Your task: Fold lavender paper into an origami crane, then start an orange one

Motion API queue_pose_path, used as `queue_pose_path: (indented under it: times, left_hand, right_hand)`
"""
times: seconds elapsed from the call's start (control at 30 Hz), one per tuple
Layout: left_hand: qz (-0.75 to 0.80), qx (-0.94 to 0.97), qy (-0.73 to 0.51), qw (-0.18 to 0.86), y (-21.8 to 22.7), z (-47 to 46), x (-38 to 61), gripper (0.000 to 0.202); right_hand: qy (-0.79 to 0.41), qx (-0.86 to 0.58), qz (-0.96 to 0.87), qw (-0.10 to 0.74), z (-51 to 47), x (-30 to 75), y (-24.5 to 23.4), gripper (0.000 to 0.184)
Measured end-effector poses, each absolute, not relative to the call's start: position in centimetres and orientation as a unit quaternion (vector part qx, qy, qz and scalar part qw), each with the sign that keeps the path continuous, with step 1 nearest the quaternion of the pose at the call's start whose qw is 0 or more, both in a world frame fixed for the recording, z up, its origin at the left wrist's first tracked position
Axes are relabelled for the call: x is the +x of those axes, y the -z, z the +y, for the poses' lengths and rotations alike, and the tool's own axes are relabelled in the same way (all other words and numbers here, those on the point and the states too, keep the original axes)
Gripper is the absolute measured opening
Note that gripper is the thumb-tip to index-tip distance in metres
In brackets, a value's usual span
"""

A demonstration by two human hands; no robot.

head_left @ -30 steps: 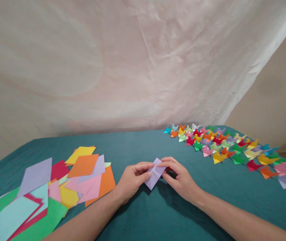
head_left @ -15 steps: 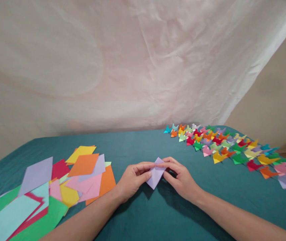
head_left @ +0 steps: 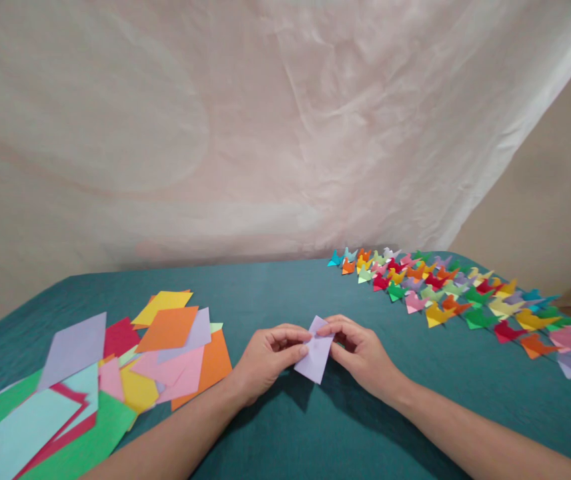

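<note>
A small folded piece of lilac paper [head_left: 315, 357] is held up between my two hands, just above the green cloth, its shadow falling below. My left hand [head_left: 274, 357] pinches the paper's left edge between thumb and fingers. From the other side, my right hand [head_left: 358, 343] grips it, with fingertips lying over its upper right part and the thumb at its right edge. The far side of the paper is hidden from me.
Loose coloured paper sheets [head_left: 169, 329] lie in an overlapping heap at the left. Rows of small folded paper birds [head_left: 438, 313] stand along the right side. Green cloth [head_left: 265, 287] covers the table, and a pale sheet [head_left: 245, 133] hangs behind it.
The lilac paper has turned from a pointed diamond outline to a broader, more rectangular one. Both hands keep their hold and have shifted only slightly.
</note>
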State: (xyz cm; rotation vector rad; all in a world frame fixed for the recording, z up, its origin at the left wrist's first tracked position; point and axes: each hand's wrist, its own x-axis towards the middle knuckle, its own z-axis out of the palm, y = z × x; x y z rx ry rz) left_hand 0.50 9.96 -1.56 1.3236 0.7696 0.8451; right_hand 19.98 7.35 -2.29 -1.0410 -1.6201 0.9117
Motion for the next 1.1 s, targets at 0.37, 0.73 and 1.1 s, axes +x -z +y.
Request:
queue_pose_path:
  times: [0.37,0.73,1.1]
  left_hand:
    - [0.329,0.546,-0.347,0.688,1.3,9.6,0.9,0.036]
    - [0.343,0.559,-0.373,0.656,1.5,9.6,1.0,0.026]
    - [0.338,0.679,-0.379,0.53,1.6,9.4,0.6,0.016]
  right_hand:
    - [-0.354,-0.429,-0.673,0.488,7.5,20.1,2.8,0.012]
    - [-0.36,-0.421,-0.681,0.479,7.0,20.0,2.1,0.015]
    - [-0.308,-0.42,-0.71,0.473,6.5,19.7,1.7,0.015]
